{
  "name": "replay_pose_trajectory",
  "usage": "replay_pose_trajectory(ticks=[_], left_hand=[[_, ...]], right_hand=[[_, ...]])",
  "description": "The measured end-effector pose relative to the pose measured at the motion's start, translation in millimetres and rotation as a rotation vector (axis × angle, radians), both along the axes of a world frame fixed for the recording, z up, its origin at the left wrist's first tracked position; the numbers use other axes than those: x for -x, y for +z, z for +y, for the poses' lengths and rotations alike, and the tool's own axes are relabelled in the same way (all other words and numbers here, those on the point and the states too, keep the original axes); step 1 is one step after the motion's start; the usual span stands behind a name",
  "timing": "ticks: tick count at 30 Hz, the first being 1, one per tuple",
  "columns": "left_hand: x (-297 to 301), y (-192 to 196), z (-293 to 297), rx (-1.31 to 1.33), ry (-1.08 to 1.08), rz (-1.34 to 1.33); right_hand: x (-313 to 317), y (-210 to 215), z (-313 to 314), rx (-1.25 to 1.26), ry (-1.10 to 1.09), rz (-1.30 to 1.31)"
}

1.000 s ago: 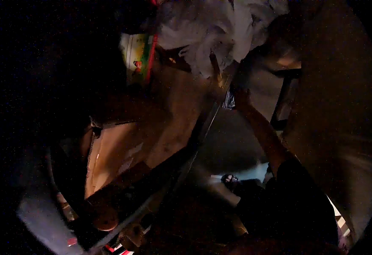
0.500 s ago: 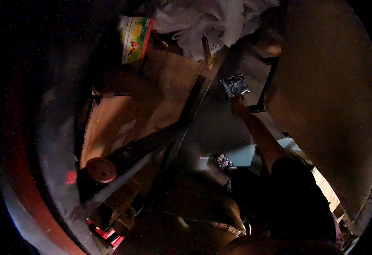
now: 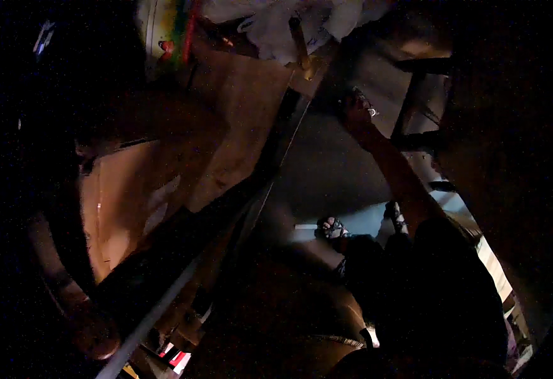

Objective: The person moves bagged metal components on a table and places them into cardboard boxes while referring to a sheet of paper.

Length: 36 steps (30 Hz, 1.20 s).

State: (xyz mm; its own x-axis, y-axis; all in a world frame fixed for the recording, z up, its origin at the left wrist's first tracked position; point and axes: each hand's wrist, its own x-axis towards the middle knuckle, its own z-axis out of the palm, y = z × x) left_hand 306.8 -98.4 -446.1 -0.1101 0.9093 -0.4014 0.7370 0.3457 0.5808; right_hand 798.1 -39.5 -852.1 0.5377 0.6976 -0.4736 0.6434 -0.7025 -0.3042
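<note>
My right arm (image 3: 403,170) reaches up and away from the lower right over the dark grey floor. At its end my right hand (image 3: 354,115) is closed on a small, dark, shiny plastic packet (image 3: 363,98). Fingers and shadow cover most of the packet, and a bright glint shows at its right edge. I cannot make out my left hand anywhere in the dim picture.
Left of the floor lies brown cardboard (image 3: 245,95), edged by a dark beam (image 3: 276,139). Whitish plastic bags (image 3: 270,35) and a colourful box (image 3: 166,38) sit at the far end. A dark frame (image 3: 409,104) stands right of my hand. Sandalled feet (image 3: 332,227) show below.
The view has shifted and darkened. My right hand, still around the packet, has moved slightly farther away, and less of the packet shows. A second foot has come into sight.
</note>
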Motion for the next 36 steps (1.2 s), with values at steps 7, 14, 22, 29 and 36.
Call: replay_pose_trajectory(ticks=[7, 14, 22, 29, 36], left_hand=[[17, 47, -11, 0.024, -0.039, -0.049], [27, 70, -21, 0.016, 0.007, -0.097], [19, 32, -1, -0.022, -0.029, -0.054], [12, 15, -17, 0.047, -0.031, -0.041], [20, 89, -49, 0.021, 0.107, -0.064]], right_hand=[[57, 95, -55, -0.145, -0.011, 0.122], [103, 65, -44, -0.150, 0.022, 0.030], [85, -66, -5, 0.046, 0.221, -0.389], [95, 5, -31, -0.036, 0.286, -0.266], [169, 323, -70, -1.044, 0.473, 0.105]])
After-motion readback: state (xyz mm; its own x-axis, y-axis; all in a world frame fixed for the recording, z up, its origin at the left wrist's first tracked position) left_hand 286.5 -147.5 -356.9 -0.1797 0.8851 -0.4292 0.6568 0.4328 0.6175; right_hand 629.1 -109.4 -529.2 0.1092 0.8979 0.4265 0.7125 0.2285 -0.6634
